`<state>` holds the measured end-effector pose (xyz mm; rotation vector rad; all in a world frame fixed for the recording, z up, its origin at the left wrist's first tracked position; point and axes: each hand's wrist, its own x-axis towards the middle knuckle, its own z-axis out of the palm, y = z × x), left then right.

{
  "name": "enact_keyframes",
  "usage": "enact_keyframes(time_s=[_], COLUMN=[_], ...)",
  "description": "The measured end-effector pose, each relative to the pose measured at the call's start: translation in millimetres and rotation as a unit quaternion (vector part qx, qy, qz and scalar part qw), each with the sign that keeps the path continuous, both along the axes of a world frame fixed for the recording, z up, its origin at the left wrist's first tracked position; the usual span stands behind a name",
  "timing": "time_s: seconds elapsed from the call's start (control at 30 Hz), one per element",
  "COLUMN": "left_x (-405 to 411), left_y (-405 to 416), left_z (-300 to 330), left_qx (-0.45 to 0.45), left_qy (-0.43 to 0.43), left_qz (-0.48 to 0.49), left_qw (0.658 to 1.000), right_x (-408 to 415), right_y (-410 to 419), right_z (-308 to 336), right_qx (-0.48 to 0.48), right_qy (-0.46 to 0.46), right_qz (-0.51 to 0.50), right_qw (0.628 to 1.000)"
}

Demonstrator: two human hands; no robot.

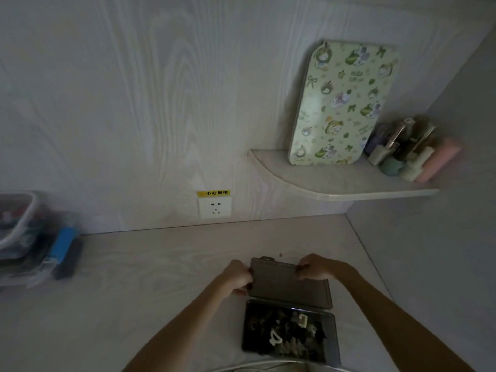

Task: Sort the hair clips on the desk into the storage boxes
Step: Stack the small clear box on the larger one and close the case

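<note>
— Down by your forearms, what sits on the desk (150, 267)?

— Your dark box (331, 334), open, with a heap of clips (288, 335) inside: mostly dark ones, a few pale ones on top. Its lid (288, 284) stands tilted up from the far edge of the box.

— And your hands?

— Both are on that lid. Your left hand (234, 276) grips its left edge, fingers curled round it. Your right hand (314, 267) pinches the top right corner, fingers bent over the rim.

— Where is the box on the desk?

— Near the front edge, toward the right, not far from the side wall. A pale curved thing crosses the bottom edge just beside it; you cannot tell what it is in this dim light.

— Farther out?

— Well to the left, a clear tub (16, 221) of mixed items sits on other stuff, with a blue case (63, 247) beside it. On the back wall you have a socket (214, 208) under a yellow label (214, 193). Above right, a shelf (335, 183) carries a green patterned board (341, 103) leaning on the wall, and bottles (413, 151) in the corner next to it.
</note>
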<state>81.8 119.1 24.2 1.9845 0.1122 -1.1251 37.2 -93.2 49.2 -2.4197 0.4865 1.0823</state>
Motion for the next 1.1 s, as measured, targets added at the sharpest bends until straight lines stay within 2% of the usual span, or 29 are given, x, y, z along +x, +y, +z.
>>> enact_keyframes(time_s=[0.17,0.33,0.47,0.6,0.67,0.73,0.8,0.83,0.87,0.93,1.0,1.03,1.1], left_x=[33,71,80,76,73,69,62,58,53,41,31,28,21], left_y=[38,125,203,266,283,290,296,298,298,297,292,293,294], left_z=[5,23,35,51,54,54,50,51,54,56,59,53,37], left_qx=[-0.03,0.0,0.028,0.13,0.149,0.119,0.097,0.128,0.179,0.237,0.232,0.232,0.235], left_qy=[-0.061,-0.129,-0.167,-0.267,-0.294,-0.288,-0.288,-0.303,-0.333,-0.451,-0.548,-0.564,-0.522], left_qz=[0.078,0.157,0.208,0.232,0.235,0.237,0.224,0.203,0.178,0.128,0.031,-0.043,-0.163], left_qw=[0.995,0.979,0.963,0.926,0.914,0.92,0.926,0.922,0.909,0.851,0.803,0.792,0.804], right_x=[32,93,132,156,162,165,166,165,163,156,145,140,131], right_y=[23,97,170,245,270,278,278,274,271,264,258,255,250], right_z=[0,4,9,20,22,22,20,19,17,15,9,6,-3], right_qx=[0.065,0.113,0.111,0.103,0.094,0.099,0.1,0.094,0.084,0.068,0.068,0.068,0.042], right_qy=[-0.118,-0.224,-0.294,-0.401,-0.45,-0.48,-0.501,-0.508,-0.515,-0.533,-0.534,-0.525,-0.498], right_qz=[-0.012,0.078,0.155,0.238,0.287,0.303,0.32,0.338,0.361,0.408,0.457,0.481,0.531], right_qw=[0.991,0.965,0.937,0.879,0.841,0.817,0.798,0.786,0.773,0.738,0.708,0.699,0.685])
